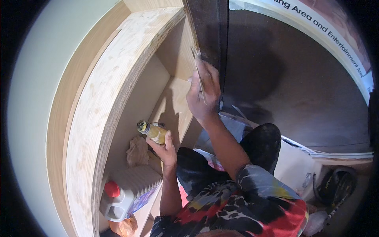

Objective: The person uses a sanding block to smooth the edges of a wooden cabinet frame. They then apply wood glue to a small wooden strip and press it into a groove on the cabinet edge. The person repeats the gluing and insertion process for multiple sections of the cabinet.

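My left hand (164, 152) is closed around a small clear bottle (157, 134) of yellowish stuff, tilted in front of the wooden cabinet. Its mouth is uncapped and smeared with dark residue. Farther up, my right hand (206, 89) pinches a thin, light stick-like tool (201, 85), whose far tip is by the front edge of the cabinet's upright panel (191, 25). Whether that tip touches the edge, and whether it carries bristles, I cannot make out. Part of the tool is hidden by my fingers.
Inside the cabinet (114, 91) sit a crumpled beige cloth (137, 152), a white jug (122, 201) with a red cap and an orange plastic bag (124, 227). A large dark panel (312, 94) stands to the right. Black gear (335, 185) lies at the lower right.
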The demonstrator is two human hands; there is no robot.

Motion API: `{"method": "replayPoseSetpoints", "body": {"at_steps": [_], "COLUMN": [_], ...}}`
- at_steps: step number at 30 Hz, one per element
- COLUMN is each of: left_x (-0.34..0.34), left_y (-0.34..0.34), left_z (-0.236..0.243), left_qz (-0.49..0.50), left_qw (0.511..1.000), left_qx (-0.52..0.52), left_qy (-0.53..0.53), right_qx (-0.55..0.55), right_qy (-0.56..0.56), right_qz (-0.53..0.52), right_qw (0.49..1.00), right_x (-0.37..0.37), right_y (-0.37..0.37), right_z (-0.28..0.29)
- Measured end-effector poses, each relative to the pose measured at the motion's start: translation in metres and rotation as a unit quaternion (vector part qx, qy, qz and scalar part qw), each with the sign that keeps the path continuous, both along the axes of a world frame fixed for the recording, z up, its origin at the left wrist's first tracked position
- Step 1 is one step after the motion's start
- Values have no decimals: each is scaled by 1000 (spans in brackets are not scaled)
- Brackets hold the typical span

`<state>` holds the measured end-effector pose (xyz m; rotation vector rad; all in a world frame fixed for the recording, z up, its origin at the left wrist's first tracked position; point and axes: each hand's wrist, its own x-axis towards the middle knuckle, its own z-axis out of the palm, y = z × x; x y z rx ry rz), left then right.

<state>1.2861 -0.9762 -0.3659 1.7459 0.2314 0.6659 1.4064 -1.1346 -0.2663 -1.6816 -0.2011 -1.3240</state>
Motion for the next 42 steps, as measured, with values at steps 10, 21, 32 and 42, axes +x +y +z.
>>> {"method": "replayPoseSetpoints", "body": {"at_steps": [10, 21, 32, 42], "left_x": [0, 1, 1, 1], "left_y": [4, 4, 2, 4], "left_z": [-7, -8, -6, -8], "left_qz": [5, 1, -9, -2], "left_qw": [999, 999, 999, 1000], "left_qx": [37, 51, 37, 20], "left_qy": [0, -5, -31, -7], "right_qx": [11, -24, 57, 2], "right_qy": [24, -30, 33, 17], "right_qz": [-9, 11, 2, -38], "right_qw": [1000, 999, 998, 999], "right_x": [4, 0, 1, 24], "right_y": [-2, -1, 2, 6], "right_z": [-9, -17, -38, -28]}}
